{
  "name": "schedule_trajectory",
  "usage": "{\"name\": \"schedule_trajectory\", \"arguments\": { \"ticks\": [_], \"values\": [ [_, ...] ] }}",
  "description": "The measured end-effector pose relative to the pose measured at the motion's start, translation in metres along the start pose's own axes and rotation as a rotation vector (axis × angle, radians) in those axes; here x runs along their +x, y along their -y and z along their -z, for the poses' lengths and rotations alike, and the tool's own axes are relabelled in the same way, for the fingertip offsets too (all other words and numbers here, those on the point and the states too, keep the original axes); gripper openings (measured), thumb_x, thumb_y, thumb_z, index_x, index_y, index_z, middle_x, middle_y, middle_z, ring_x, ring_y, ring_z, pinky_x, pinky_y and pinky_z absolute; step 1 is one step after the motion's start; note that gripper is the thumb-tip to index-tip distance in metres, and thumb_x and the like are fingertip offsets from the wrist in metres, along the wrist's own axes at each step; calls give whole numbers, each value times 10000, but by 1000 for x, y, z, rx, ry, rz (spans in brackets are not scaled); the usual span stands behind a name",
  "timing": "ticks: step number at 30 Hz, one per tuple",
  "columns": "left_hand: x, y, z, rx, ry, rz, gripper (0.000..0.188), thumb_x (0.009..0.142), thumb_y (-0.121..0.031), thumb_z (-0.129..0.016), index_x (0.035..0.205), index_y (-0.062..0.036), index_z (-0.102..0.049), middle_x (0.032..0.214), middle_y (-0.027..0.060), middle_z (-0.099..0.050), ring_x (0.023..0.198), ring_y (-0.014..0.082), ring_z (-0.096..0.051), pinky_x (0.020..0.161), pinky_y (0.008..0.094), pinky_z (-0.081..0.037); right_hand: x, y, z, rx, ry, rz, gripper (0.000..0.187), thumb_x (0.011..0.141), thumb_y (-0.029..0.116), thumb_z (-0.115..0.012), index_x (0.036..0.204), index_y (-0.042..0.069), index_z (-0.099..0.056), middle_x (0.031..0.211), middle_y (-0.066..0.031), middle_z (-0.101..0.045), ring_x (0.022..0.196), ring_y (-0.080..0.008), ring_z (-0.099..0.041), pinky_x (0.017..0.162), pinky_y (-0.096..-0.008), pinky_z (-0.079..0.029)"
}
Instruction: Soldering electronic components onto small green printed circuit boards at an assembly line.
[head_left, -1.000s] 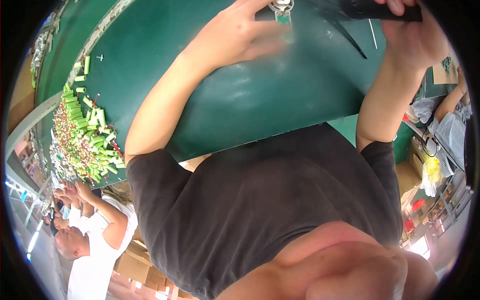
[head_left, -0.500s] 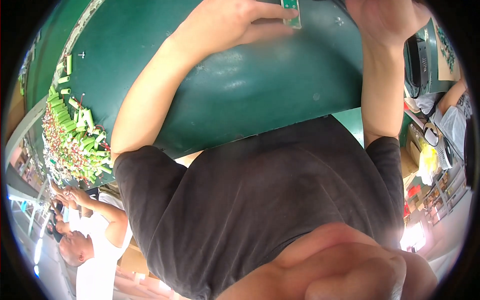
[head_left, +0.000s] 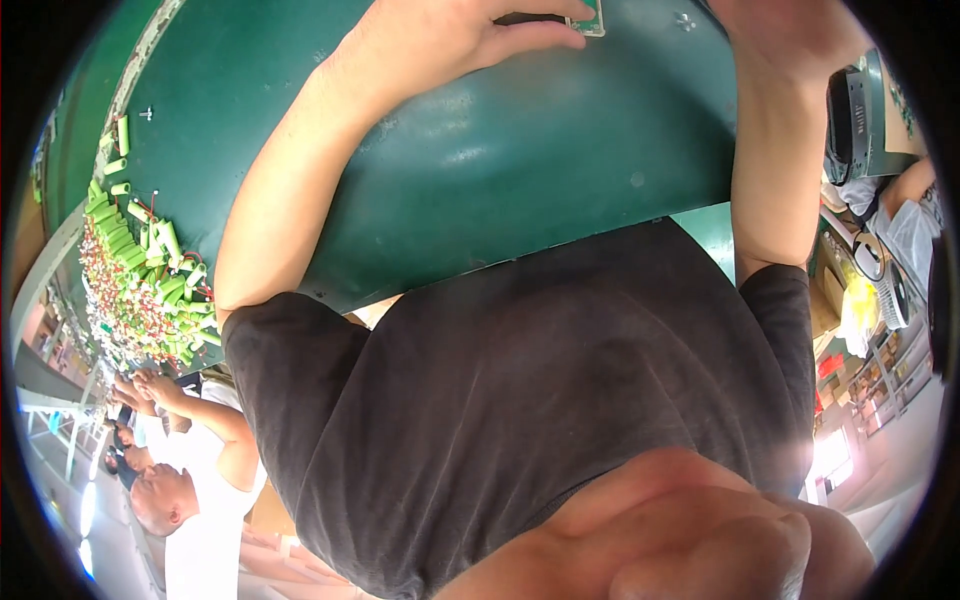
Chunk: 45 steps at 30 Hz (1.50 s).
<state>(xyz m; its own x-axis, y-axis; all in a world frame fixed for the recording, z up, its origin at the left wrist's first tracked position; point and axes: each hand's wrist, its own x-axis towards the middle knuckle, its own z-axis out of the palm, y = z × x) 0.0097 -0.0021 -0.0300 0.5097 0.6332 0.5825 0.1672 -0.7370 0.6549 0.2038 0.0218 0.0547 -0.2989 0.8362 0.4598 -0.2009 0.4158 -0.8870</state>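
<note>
At the far edge of the view, my left hand (head_left: 455, 38) grips a small green circuit board (head_left: 599, 18) with a pale, clear-looking rim. A finger lies on the board and the thumb is by its near edge; its far part is cut off by the picture's top. My right hand (head_left: 795, 38) is raised at the upper right, apart from the visible part of the board. Its fingers are out of the picture or blurred, so whatever it holds is hidden.
Green cylindrical cells (head_left: 160, 250) with red wires lie heaped on the left of the green table (head_left: 520, 150). A small metallic piece (head_left: 684, 21) lies near my right hand. A black device (head_left: 850, 115) stands to the right. A co-worker in white (head_left: 205, 520) sits at left.
My left hand and the circuit board have shifted farther up in the picture, so less of the board shows. My right hand has moved slightly to the right.
</note>
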Motion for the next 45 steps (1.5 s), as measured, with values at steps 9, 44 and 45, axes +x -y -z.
{"name": "schedule_trajectory", "arguments": {
  "ticks": [9,44,45],
  "values": [
    [4,-17,16,316,229,11,239,795,-150,-844,1002,-104,-733,1487,232,-451,1343,421,-483,1098,468,-460,-7,-6,-7,3,34,-66,195,954,49,-650,1140,21,-598,679,-16,-543,500,-99,-505,508,-269,-444],
    [6,-13,10,179,119,-21,227,717,-98,-876,931,-88,-804,1315,167,-609,1269,388,-556,1086,478,-445,-2,11,3,128,122,-230,219,910,3,-699,1111,14,-613,727,-19,-596,536,-83,-534,513,-248,-431],
    [6,-15,9,192,119,10,226,711,-104,-882,925,-96,-807,1287,146,-626,1248,370,-570,1069,468,-461,1,12,5,126,135,-230,225,901,2,-708,1102,17,-607,730,-18,-596,546,-82,-538,519,-247,-432]
  ]
}}
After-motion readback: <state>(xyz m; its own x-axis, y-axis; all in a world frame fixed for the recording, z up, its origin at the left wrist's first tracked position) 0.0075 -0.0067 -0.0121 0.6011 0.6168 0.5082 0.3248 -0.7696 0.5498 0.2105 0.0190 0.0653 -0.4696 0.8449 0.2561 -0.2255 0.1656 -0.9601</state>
